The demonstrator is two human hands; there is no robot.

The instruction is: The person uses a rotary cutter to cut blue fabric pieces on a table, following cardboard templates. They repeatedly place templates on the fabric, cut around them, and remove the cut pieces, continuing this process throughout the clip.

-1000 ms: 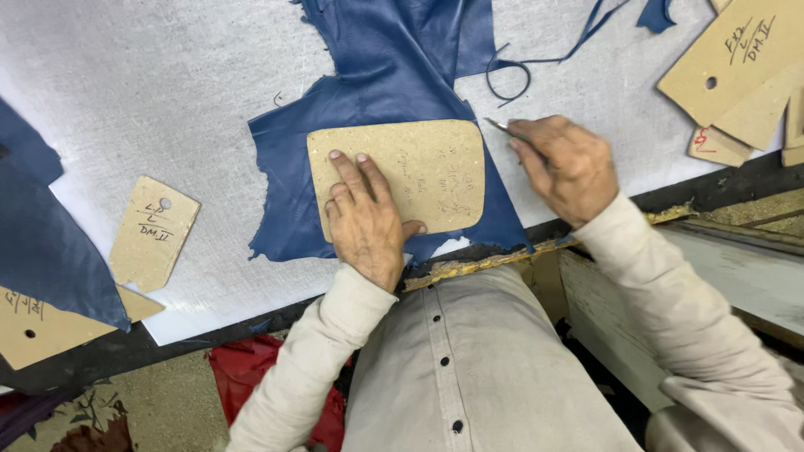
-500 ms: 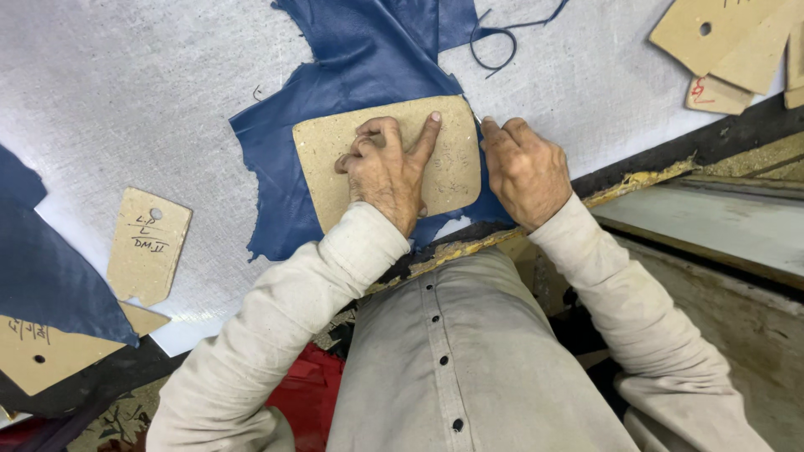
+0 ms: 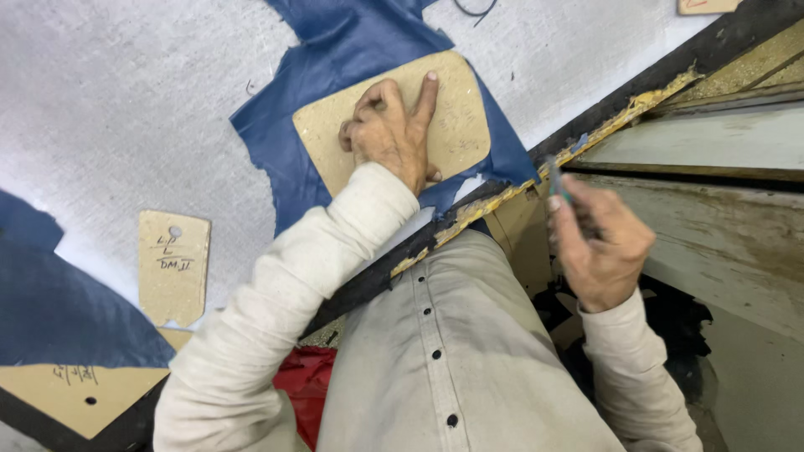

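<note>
Head view: right hand (image 3: 599,251) has left the cardboard pattern (image 3: 394,121), clutching a thin tool; left hand (image 3: 389,134) presses it flat

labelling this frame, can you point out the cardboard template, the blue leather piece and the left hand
cardboard template (image 3: 456,125), head view, bare right part of the board
blue leather piece (image 3: 368,42), head view, upper part above the template
left hand (image 3: 389,134), head view, back of the hand
</note>
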